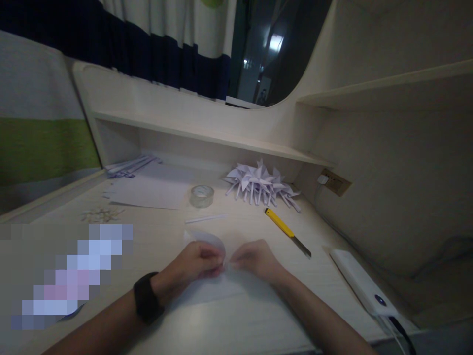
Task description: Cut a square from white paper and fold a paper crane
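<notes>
My left hand [201,259], with a black band on the wrist, pinches a thin white sheet of paper [197,237] whose edge curves up behind the fingers. Facing it, my right hand [256,259] has its thumb and fingertips pressed together close to the paper's right edge. Anything between those right fingertips is too small or blurred to make out. More white paper [207,291] spreads on the desk beneath the hands. Just beyond lies a slim rolled paper stick [205,218], and behind that a roll of clear tape [202,196].
Folded paper pinwheels [256,180] are heaped at the back. A yellow utility knife [283,224], blade out, lies right of my hands. A white cabled device [360,278] sits at the right edge. White sheets [151,187], paper sticks [135,165] and small scraps [101,214] lie left.
</notes>
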Demonstrator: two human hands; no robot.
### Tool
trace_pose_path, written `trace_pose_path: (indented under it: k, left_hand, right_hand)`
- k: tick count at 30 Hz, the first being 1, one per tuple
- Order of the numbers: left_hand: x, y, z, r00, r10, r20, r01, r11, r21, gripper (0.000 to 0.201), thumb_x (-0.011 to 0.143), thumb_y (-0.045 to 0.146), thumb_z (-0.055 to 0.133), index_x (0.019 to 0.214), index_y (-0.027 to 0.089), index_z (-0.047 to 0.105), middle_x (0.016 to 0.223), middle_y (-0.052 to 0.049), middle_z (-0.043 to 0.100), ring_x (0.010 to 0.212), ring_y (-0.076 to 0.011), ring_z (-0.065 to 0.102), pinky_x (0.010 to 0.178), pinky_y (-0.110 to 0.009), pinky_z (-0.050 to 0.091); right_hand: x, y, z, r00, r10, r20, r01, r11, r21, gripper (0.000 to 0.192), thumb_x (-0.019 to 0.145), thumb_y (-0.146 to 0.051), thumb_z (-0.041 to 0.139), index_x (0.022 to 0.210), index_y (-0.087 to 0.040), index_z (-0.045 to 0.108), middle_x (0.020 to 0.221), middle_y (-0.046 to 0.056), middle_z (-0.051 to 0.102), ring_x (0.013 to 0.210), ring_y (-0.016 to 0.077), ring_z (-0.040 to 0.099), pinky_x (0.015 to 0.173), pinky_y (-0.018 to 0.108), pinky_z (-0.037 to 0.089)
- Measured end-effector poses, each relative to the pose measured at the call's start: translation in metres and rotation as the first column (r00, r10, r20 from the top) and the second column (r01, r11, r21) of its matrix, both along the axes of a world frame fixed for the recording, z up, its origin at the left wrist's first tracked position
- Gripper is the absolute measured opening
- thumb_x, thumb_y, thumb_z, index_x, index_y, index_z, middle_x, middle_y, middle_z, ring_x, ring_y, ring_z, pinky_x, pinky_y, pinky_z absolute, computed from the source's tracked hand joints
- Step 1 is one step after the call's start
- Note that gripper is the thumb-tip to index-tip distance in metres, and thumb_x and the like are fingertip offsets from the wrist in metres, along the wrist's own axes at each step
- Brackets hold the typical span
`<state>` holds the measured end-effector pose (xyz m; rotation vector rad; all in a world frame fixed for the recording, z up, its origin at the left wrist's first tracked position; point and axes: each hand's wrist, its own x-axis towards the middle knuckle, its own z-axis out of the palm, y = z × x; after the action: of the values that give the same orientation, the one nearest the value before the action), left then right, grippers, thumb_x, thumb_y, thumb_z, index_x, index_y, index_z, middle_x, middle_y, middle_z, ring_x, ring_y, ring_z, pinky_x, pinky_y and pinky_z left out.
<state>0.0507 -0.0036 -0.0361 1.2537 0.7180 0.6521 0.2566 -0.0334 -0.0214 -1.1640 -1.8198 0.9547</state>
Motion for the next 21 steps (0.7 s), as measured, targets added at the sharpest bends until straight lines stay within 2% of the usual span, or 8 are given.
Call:
trace_pose_path:
  k: [3,10,15,21]
  left_hand:
    - [-0.001,-0.001,0.002,0.999,-0.023,-0.042,0.025,0.999,0.03,0.028,0.07,0.037,0.07,0.06,0.013,0.061,0.056,0.001,0.056,0.052,-0.0101,0.051,0.056,-0.022,0.044]
    - [0.002,0.005,-0.011,0.993,-0.049,-0.108,0.065,0.987,0.146,0.033,0.075,0.042,0.063,0.061,0.013,0.059,0.056,0.0,0.057,0.049,-0.01,0.05,0.051,-0.022,0.041]
    - [0.005,0.004,-0.01,0.991,-0.039,-0.127,0.076,0.949,0.305,0.031,0.078,0.04,0.058,0.062,0.013,0.058,0.059,-0.002,0.058,0.052,-0.0111,0.052,0.052,-0.023,0.043]
    - [0.006,0.0,-0.008,0.995,-0.019,-0.095,0.055,0.914,0.401,0.028,0.082,0.037,0.052,0.064,0.015,0.055,0.064,-0.001,0.055,0.056,-0.0116,0.053,0.051,-0.022,0.042]
  right_hand:
    - [0.0,-0.001,0.001,1.0,-0.011,0.016,0.011,1.0,0.007,0.023,0.066,-0.039,0.076,0.072,-0.016,0.075,0.067,0.006,0.072,0.06,0.0172,0.064,0.06,0.028,0.051]
    - [0.0,-0.001,0.0,0.999,-0.047,0.0,0.047,0.999,0.017,0.02,0.066,-0.035,0.076,0.071,-0.015,0.075,0.067,0.006,0.073,0.059,0.0172,0.065,0.058,0.026,0.051]
    - [-0.001,-0.004,0.0,0.999,-0.044,-0.032,0.045,0.999,0.006,0.02,0.066,-0.034,0.076,0.071,-0.015,0.075,0.068,0.007,0.073,0.059,0.0179,0.066,0.057,0.026,0.051]
    - [-0.002,-0.005,0.0,0.996,-0.057,-0.063,0.056,0.998,-0.014,0.016,0.064,-0.031,0.077,0.069,-0.017,0.075,0.068,0.006,0.074,0.06,0.0183,0.067,0.057,0.027,0.052]
